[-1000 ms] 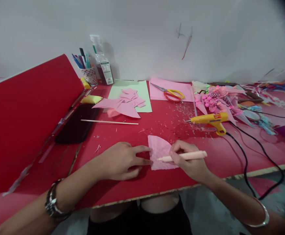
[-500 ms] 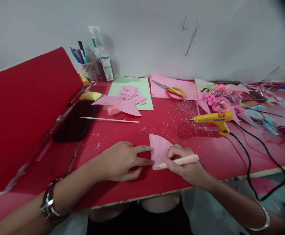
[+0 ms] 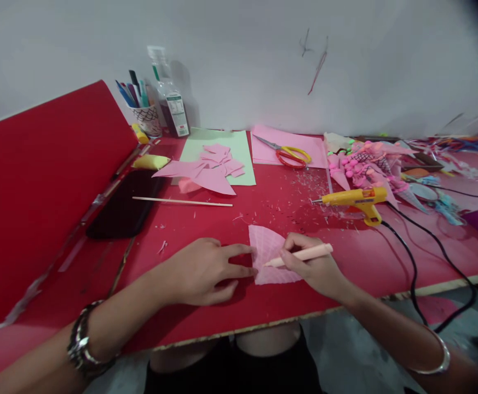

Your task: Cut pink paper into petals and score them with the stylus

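A fan-shaped pink paper piece (image 3: 268,249) with a drawn grid lies near the front edge of the red table (image 3: 337,257). My left hand (image 3: 200,271) rests flat beside it, its fingertips pressing the paper's left edge. In my right hand (image 3: 318,268) is a pale pink pen (image 3: 300,255), fingers closed round it, its tip touching the paper's middle.
A yellow glue gun (image 3: 356,198) with a black cord lies to the right. Scissors (image 3: 288,154) rest on pink sheets at the back. Pink scraps (image 3: 212,169), a wooden stick (image 3: 181,202), a black phone (image 3: 126,205), a pen cup (image 3: 144,112) and a raised red sheet (image 3: 41,180) stand left.
My right hand moved the pen tip down toward the paper's lower left edge, then back up to its middle. The left hand stayed in place.
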Demonstrator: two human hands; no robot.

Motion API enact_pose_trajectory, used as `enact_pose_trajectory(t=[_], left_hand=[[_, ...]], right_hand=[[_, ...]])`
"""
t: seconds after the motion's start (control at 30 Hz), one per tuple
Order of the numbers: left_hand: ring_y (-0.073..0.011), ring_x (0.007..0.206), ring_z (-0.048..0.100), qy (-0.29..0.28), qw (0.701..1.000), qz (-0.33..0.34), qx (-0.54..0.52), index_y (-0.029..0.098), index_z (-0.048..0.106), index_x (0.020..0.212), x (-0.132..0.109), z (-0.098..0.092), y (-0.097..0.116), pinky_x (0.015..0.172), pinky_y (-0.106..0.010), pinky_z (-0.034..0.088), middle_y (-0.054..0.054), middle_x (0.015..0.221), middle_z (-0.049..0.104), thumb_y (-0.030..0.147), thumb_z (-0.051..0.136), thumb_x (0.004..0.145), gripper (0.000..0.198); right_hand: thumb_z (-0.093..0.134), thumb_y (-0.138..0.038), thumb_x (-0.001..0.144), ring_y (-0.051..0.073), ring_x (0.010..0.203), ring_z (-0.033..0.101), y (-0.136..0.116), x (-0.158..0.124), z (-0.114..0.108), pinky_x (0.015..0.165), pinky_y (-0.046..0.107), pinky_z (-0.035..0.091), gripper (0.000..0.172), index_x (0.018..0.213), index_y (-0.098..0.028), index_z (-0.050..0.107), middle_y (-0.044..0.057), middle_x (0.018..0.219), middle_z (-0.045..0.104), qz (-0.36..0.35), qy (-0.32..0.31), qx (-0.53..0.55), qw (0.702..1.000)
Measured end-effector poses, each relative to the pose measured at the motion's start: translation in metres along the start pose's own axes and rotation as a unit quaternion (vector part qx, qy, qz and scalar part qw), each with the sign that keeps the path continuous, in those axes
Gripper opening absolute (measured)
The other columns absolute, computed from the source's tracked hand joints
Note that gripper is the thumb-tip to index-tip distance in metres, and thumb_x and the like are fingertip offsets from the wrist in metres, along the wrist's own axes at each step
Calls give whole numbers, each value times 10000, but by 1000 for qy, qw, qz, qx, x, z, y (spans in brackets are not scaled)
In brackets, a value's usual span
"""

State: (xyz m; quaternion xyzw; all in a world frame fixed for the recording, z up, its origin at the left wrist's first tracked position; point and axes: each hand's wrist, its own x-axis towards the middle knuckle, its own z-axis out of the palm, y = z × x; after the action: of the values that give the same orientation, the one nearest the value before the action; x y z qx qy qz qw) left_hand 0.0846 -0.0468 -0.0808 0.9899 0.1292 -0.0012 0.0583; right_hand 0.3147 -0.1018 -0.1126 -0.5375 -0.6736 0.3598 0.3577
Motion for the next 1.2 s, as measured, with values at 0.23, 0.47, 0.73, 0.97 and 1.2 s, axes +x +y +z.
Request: enact_pose_trajectory(t=[0.23,0.47,0.73,0.97,1.2], left_hand=[[-185,788,613,0,1000,-6,-11,332,513,1163,1,0,1,636,-311,437,-24,1292,463,265,441,786,390],[-185,807,611,-15,1000,-15,-14,349,507,1164,0,-1,1,653,-317,440,3,1309,445,264,444,778,400],[-177,788,608,-13,1000,-17,-14,350,510,1157,0,-2,2,661,-313,436,-1,1309,445,262,437,778,396],[-179,798,606,0,1000,-14,-19,356,509,1156,0,2,0,655,-309,431,-1,1303,451,261,445,774,399],[-167,795,607,4,999,-22,-27,364,519,1142,0,1,1,670,-303,439,9,1297,457,253,461,764,398]], right_hand=[[497,-297,814,91,528,418,2,5,-5,474,214,311,230,624,-175,455,-29,571,464,16,25,12,999],[508,-301,807,98,531,442,8,12,-8,483,219,321,227,623,-175,474,-25,566,486,12,48,6,999],[523,-323,802,97,526,443,9,20,-10,486,220,313,249,609,-177,466,-31,553,481,1,84,-12,996],[520,-298,806,99,550,455,11,25,-10,505,220,326,215,633,-181,470,-37,572,471,-14,112,-31,993],[483,-299,834,120,640,538,14,29,-12,589,242,422,122,843,-187,532,6,730,569,-30,165,61,984]])
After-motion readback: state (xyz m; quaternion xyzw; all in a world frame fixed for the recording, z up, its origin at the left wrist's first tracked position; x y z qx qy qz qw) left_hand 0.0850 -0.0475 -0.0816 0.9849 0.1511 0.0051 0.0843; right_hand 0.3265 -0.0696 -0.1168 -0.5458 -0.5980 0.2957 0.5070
